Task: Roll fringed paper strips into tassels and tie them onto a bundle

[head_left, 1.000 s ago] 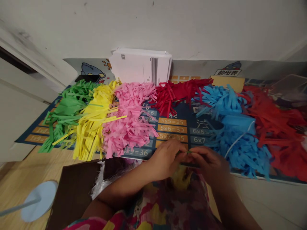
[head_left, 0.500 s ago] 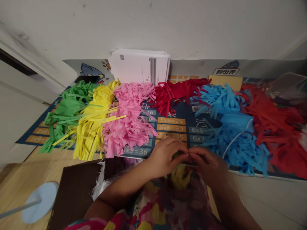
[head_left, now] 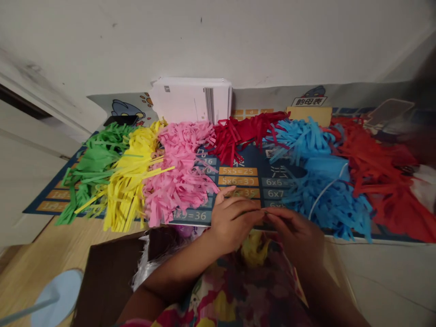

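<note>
My left hand (head_left: 235, 220) and my right hand (head_left: 298, 234) meet at the fingertips over the near edge of the table. Both are closed in a pinch, on something too small to make out. Just below them, in front of my patterned clothing, is a bunched piece of yellow paper (head_left: 255, 250); whether my fingers hold it cannot be told. Beyond my left hand lies a pink fringed paper tassel (head_left: 180, 170). Nearest to my right hand is a blue fringed paper tassel (head_left: 330, 190), with a white cord (head_left: 327, 188) across it.
Green (head_left: 98, 159), yellow (head_left: 131, 181), dark red (head_left: 245, 131) and red (head_left: 384, 177) fringed paper tassels lie along the printed table mat (head_left: 238, 181). A stack of white cards (head_left: 190, 97) stands against the wall. A brown box (head_left: 105, 268) with white shreds sits below at left.
The view has shifted slightly. My left hand has turned a little, with its thumb or a finger now raised and its back covering the green bit seen earlier. The fingertips stay together.
</note>
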Available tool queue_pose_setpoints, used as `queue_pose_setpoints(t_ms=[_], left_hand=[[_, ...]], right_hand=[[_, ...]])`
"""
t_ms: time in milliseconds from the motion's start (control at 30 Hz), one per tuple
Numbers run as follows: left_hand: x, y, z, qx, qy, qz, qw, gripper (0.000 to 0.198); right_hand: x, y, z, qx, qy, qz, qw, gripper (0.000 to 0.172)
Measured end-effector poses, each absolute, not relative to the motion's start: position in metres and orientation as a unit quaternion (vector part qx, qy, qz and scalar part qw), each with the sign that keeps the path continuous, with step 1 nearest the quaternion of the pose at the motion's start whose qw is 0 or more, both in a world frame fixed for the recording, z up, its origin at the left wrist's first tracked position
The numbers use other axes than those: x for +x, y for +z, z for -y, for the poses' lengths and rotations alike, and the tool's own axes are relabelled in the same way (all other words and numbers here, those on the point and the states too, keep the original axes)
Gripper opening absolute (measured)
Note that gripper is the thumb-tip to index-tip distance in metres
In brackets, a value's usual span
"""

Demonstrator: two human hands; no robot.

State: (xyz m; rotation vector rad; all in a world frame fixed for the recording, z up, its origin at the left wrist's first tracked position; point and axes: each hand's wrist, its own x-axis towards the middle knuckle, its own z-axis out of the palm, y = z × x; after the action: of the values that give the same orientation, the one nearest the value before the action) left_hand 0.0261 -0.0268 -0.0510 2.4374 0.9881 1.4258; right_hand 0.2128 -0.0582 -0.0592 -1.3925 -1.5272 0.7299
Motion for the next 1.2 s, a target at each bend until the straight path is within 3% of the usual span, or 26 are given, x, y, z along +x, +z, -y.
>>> queue_pose_setpoints(t_ms=[300,467,600,700,767,933,1200], left_hand=[[0.031,-0.052,0.024,0.812,0.477,-0.324,0.094,0.017],[0.038,-0.056,0.02,0.791,0.451,-0.366,0.194,0.004],[0.037,-0.059,0.016,0.789,0.423,-0.392,0.212,0.005],[0.03,-0.058,0.009,0.774,0.438,-0.391,0.239,0.004],[0.027,-0.057,0.003,0.764,0.443,-0.382,0.274,0.005],[0.031,-0.057,-0.004,0.738,0.451,-0.373,0.335,0.011],[0.025,-0.062,-0.001,0.642,0.454,-0.443,0.43,0.01]], right_hand=[[0.213,-0.06,0.058,-0.564,0.289,0.622,0.459,0.018],[0.205,-0.057,0.053,-0.503,0.168,0.71,0.462,0.016],[0.228,-0.052,0.038,-0.471,0.091,0.751,0.454,0.015],[0.288,-0.042,0.007,-0.616,-0.034,0.685,0.388,0.021],[0.336,-0.036,-0.022,-0.764,-0.094,0.587,0.251,0.03],[0.398,-0.041,-0.083,-0.819,-0.029,0.567,0.088,0.026],[0.392,-0.031,-0.077,-0.818,-0.025,0.562,0.119,0.015]])
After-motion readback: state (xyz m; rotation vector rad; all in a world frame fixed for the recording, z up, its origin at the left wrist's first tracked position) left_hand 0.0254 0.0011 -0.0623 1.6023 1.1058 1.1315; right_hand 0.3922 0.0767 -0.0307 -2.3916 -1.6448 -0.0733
